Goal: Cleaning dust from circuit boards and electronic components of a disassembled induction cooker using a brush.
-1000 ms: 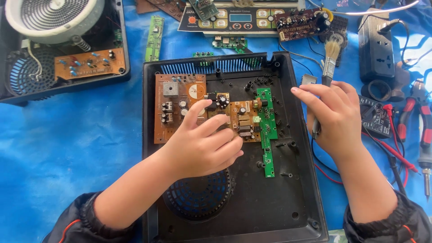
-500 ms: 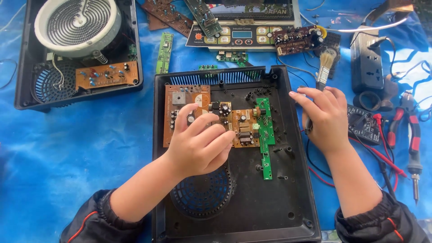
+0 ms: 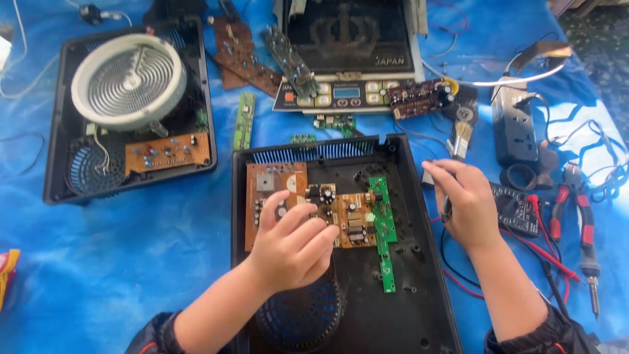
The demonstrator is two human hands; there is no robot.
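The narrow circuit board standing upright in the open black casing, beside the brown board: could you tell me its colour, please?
Green, in the head view: the narrow circuit board lies right of the brown board.

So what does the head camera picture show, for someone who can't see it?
A left hand presses on a brown circuit board inside an open black casing, while the right hand grips a paintbrush.

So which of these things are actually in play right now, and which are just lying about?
In hand:
left hand on brown circuit board
green board
black open casing
right hand gripping a brush

Lying about:
second casing with coil
red-handled pliers
power strip
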